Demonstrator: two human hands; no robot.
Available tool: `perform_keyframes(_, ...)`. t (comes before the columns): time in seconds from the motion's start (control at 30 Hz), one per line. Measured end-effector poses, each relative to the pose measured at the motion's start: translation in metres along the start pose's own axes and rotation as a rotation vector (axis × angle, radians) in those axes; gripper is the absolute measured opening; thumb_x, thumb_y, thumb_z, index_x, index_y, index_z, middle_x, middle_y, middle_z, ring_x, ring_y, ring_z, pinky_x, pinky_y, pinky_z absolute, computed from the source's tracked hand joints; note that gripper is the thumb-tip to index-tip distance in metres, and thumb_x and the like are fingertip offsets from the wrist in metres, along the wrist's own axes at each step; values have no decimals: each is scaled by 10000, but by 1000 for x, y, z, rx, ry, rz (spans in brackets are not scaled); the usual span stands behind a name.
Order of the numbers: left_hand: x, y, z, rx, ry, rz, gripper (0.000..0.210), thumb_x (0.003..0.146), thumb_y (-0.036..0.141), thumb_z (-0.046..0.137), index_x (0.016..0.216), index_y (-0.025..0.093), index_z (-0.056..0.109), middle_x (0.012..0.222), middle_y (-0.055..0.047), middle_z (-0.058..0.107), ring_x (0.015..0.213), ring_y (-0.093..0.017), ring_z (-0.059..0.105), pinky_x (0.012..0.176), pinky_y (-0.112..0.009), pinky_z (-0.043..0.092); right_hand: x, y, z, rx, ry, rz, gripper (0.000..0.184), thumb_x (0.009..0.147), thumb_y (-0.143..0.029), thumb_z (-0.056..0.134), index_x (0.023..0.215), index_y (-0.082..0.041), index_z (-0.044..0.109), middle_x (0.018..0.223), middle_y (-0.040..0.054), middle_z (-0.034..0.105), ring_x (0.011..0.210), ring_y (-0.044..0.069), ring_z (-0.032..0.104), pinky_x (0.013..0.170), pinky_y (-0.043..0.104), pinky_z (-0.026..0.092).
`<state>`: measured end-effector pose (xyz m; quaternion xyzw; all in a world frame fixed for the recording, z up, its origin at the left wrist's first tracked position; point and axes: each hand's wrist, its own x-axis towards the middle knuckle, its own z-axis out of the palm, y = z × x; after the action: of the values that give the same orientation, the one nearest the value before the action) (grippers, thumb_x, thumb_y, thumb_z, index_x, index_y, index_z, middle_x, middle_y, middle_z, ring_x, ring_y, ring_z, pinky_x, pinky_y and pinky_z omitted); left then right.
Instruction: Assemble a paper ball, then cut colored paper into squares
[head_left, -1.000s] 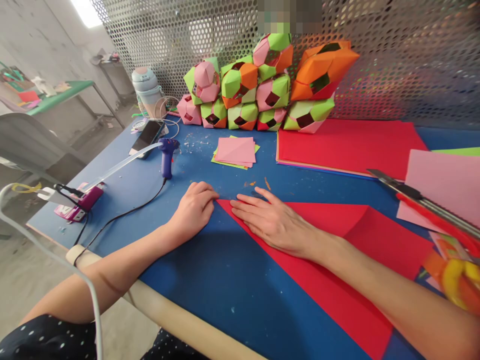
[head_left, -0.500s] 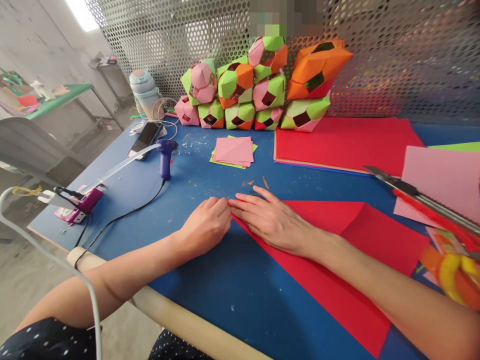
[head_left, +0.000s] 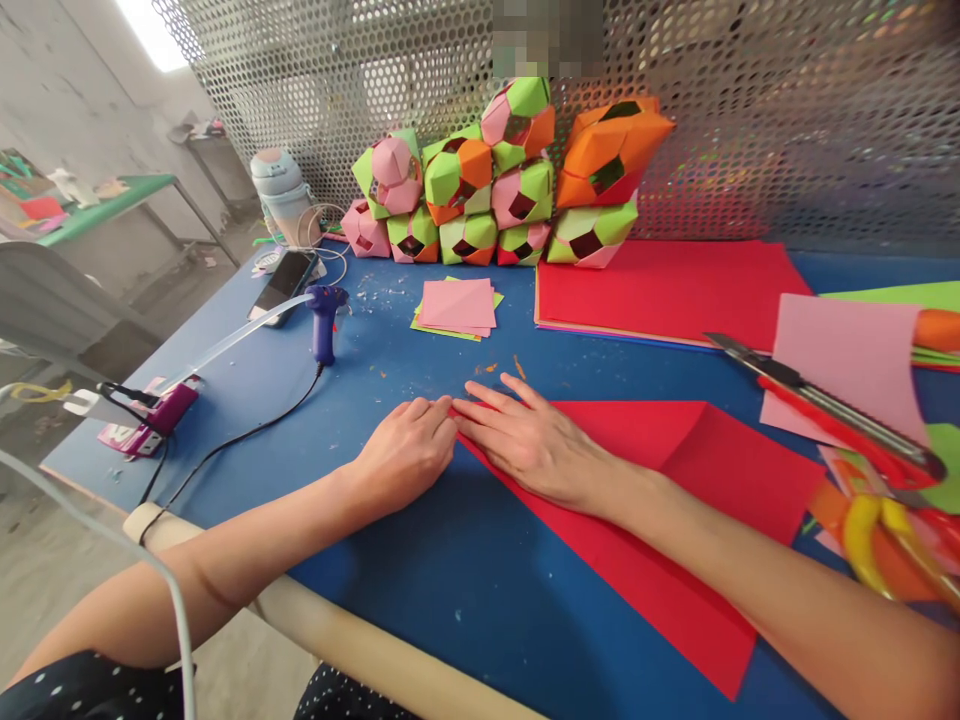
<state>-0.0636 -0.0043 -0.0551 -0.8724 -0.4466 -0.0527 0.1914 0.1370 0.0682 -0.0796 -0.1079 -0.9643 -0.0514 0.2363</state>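
Note:
A large folded sheet of red paper [head_left: 675,580] lies on the blue tabletop, its narrow corner pointing left between my hands. My left hand [head_left: 405,455] is closed at that corner, its fingertips tucked down so the pinched tip is mostly hidden. Flat across the paper just right of the corner rests my right hand [head_left: 536,445], fingers stretched and slightly spread. A raised crease shows in the sheet to the right of my right hand.
At the back stand stacked paper balls [head_left: 457,185]. A glue gun [head_left: 324,320], phone [head_left: 283,288], power strip [head_left: 161,415] and bottle [head_left: 283,195] sit left. Small paper squares [head_left: 457,305] and red sheets [head_left: 660,290] lie behind. A utility knife [head_left: 832,410] and scissors [head_left: 874,540] are right.
The view has shifted slightly right, bringing more of the scissors and utility knife into sight. Both hands stay at the red paper's corner with almost no visible movement.

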Motion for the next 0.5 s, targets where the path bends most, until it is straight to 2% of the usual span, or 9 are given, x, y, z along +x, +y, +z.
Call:
perform_keyframes(0.27, -1, 0, 2, 32, 31, 26, 212, 958, 136, 424, 920, 99, 629, 1048, -151, 674, 858, -221, 623, 738, -336, 545, 2, -1, -3, -54, -24, 27, 334, 980, -158, 423, 1247, -124, 621, 1312, 128, 628, 1264, 331, 536, 1041, 613, 389)
perform_keyframes(0.5, 1, -1, 3, 52, 71, 40, 218, 941, 118, 441, 935, 59, 651, 1074, -204, 680, 874, -251, 644, 748, -359, 562, 1, -7, -5, -54, -32, 182, 349, 978, -205, 437, 1271, -130, 610, 1313, 131, 627, 1267, 298, 540, 1106, 608, 314)
